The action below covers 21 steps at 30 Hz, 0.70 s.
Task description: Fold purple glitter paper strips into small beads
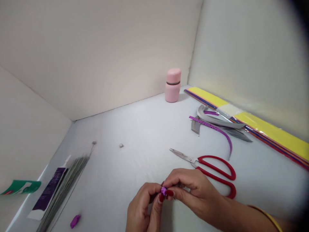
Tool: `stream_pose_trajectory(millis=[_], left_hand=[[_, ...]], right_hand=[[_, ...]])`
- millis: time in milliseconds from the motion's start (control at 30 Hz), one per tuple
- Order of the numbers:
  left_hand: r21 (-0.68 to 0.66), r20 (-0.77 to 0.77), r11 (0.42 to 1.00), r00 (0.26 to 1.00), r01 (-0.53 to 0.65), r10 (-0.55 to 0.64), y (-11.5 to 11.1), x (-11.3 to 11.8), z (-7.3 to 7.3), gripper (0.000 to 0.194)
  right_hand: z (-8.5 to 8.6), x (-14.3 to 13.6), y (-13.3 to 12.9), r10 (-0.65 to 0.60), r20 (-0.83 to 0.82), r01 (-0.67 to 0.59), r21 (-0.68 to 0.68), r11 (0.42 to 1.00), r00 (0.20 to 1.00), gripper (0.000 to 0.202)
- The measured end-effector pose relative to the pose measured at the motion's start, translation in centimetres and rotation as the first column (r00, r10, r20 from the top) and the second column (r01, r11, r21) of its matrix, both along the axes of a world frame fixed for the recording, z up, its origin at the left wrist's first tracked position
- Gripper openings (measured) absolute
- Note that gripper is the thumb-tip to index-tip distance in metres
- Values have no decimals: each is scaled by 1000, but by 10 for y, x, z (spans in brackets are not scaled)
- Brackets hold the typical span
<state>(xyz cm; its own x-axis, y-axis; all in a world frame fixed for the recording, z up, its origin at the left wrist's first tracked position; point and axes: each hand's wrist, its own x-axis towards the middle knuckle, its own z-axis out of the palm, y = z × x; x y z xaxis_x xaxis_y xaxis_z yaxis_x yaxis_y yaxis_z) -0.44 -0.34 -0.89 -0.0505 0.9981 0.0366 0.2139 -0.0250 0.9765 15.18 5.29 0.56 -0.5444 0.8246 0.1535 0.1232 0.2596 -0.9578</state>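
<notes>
Near the front middle of the table, my left hand and my right hand meet at the fingertips. Pinched between them is a small purple patterned piece, crumpled or rolled; its material I cannot make out. Thumbs and index fingers of both hands are closed on it. Just beyond and beside my right hand lie red-handled scissors, blades slightly apart and pointing left. Another small purple piece rests at the lower left, away from my hands.
Purple strips and grey scraps lie at the right, beside a long pack of coloured sheets. A pink flask stands at the back. Thin wires and a purple-and-white tube lie left. Walls enclose the table.
</notes>
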Motion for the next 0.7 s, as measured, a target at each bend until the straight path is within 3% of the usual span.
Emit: stream_pose_trajectory(millis=[100, 233, 300, 400, 467, 533, 633, 700], left_hand=[[-159, 214, 987, 976, 3, 32, 3, 1, 3, 14], [-358, 496, 928, 863, 100, 99, 11, 1, 8, 25], [-389, 564, 908, 819, 152, 104, 14, 1, 9, 29], [-380, 539, 912, 839, 156, 81, 12, 2, 6, 30], [-289, 426, 957, 900, 34, 97, 9, 2, 2, 21], [-56, 244, 993, 964, -99, 110, 6, 1, -2, 10], [278, -32, 959, 997, -62, 74, 4, -2, -6, 23], [312, -98, 950, 993, -31, 65, 5, -5, -6, 26]], right_hand=[[1, 0, 1, 3, -35, -7, -94, 996, 999, 11], [0, -2, 3, 10, -45, -15, -113, 993, 999, 12], [-2, -3, 3, -9, -38, 5, -126, 992, 999, 10], [-6, -6, 3, -3, -177, -61, -354, 933, 984, 14], [-8, -7, 3, -47, -237, -75, -482, 873, 970, 16], [-10, -9, 2, -95, -248, -65, -567, 821, 964, 20], [-11, -9, 1, -95, -243, -78, -616, 784, 965, 24], [-11, -9, 0, -77, -221, -70, -585, 808, 972, 23]])
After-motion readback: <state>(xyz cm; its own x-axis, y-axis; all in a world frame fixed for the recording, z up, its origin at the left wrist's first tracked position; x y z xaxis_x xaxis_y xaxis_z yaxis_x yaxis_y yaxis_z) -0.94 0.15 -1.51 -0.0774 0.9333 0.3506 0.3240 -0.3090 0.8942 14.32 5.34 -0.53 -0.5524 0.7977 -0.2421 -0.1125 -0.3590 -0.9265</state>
